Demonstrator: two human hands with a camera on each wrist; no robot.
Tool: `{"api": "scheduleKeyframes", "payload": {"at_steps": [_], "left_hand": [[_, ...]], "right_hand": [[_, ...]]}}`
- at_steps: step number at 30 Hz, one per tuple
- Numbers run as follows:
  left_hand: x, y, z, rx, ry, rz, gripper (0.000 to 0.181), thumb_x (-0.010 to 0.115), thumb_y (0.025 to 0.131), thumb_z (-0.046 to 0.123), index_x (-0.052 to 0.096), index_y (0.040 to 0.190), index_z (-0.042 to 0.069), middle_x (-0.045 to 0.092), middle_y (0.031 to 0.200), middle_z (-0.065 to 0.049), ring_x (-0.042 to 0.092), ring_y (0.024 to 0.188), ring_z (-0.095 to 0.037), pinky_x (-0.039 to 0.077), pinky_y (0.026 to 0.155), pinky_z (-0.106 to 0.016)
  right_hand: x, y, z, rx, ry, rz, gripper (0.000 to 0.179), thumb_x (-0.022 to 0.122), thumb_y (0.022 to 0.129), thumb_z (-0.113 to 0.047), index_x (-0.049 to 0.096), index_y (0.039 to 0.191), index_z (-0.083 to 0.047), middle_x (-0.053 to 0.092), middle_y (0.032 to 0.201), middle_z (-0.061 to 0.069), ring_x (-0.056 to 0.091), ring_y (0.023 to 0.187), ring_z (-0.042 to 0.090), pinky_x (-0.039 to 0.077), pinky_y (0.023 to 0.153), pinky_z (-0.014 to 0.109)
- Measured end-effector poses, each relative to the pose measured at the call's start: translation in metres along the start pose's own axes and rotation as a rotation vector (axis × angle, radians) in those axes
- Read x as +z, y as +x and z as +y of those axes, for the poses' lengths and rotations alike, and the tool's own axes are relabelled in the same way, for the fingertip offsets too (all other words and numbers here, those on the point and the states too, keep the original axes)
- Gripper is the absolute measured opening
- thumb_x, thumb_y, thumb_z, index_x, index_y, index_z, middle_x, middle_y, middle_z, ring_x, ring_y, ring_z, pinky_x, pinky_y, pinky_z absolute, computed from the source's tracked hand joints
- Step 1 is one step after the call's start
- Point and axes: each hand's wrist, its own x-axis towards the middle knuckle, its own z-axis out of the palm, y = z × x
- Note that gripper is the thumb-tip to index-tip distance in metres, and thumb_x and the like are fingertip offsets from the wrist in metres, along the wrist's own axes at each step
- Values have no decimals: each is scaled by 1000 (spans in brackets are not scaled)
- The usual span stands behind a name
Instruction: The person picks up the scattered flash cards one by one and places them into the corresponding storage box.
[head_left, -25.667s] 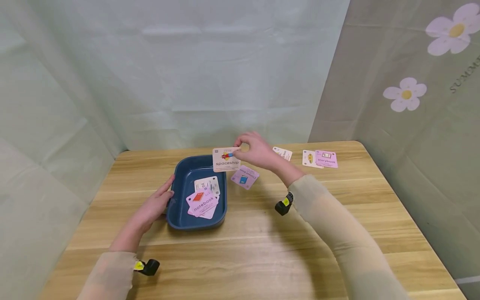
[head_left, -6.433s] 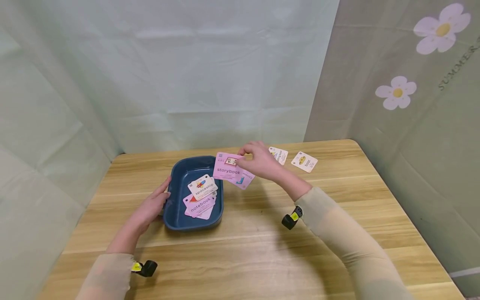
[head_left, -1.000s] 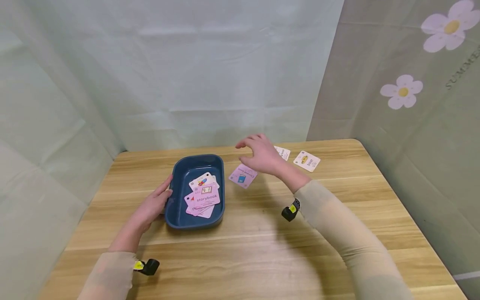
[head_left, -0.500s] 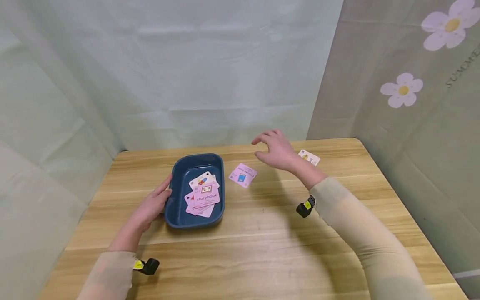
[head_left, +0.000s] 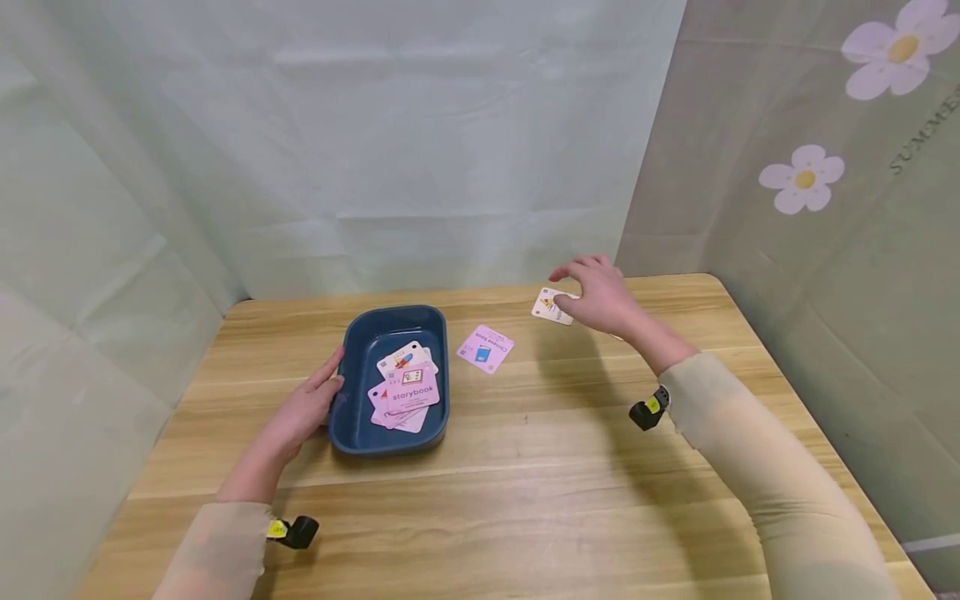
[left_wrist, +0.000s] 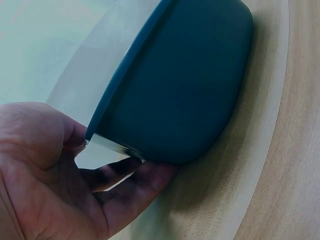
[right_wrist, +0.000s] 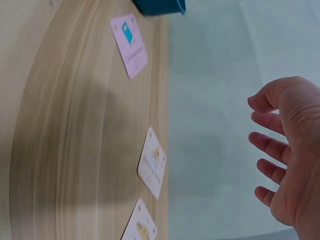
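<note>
In the head view my left hand (head_left: 311, 404) grips the left side of a dark blue rectangular bin (head_left: 350, 333). The left wrist view has the thumb at the rim and the other fingers against the outer wall. Inside lies a loose pile of picture cards, with a pink storybook card (head_left: 412, 396) uppermost and a spaceship card (head_left: 395, 360) partly under it. My right hand (head_left: 600, 296), fingers loosely bent and holding nothing, hovers over the sailing boat card (head_left: 542, 307). A boat card (right_wrist: 136, 230), mostly hidden by that hand in the head view, shows in the right wrist view.
A pink Chinese book card (head_left: 486, 348) lies flat on the wooden table (head_left: 510, 500), right of the bin. Pale fabric (head_left: 450, 150) hangs behind the table's back edge, with a flower-printed sheet (head_left: 750, 108) to the right.
Since the earlier frames, the spaceship and storybook cards have gone from my right hand into the bin. Over the last second the emptied right hand has moved right. The left hand stays on the bin.
</note>
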Motion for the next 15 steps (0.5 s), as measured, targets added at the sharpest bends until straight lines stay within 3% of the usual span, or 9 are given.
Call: {"api": "scheduleKeyframes", "payload": {"at_steps": [15], "left_hand": [[1,-4,0,3,16,3,58,28,112,34,0,163,40,-6,171,-12,1,153,-48,26,107,-73]], "right_hand": [[-15,-9,37,103,-16,-11,41,63,95,-28,65,133,-10,52,145,16,30,140,44,21,111,64]]}}
